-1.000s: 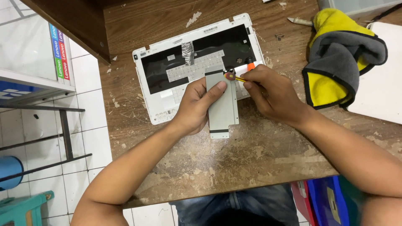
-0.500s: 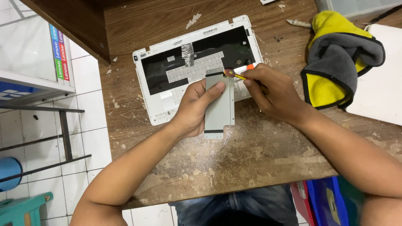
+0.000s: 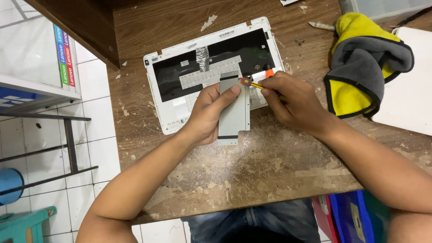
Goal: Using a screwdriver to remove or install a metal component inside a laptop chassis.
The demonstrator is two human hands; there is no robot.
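Note:
A white laptop shell (image 3: 166, 118) lies opened up on the worn wooden table, its black inner side facing me. My left hand (image 3: 208, 113) holds a flat grey metal plate (image 3: 234, 112) over the shell's near edge, thumb pressed on its top. My right hand (image 3: 294, 102) grips a small yellow tool (image 3: 255, 84) with a dark reddish round tip, which touches the plate's upper right corner. An orange piece (image 3: 269, 71) shows just behind my right fingers.
A yellow and grey cloth (image 3: 362, 65) lies bunched at the right, partly on a white board (image 3: 405, 92). A dark wooden panel (image 3: 74, 22) overhangs the table's left corner. Tiled floor, a metal rack (image 3: 67, 135) and a teal stool (image 3: 22, 227) are at the left.
Both hands and the plate stay in nearly the same place; the tool tip has shifted slightly along the plate's top corner.

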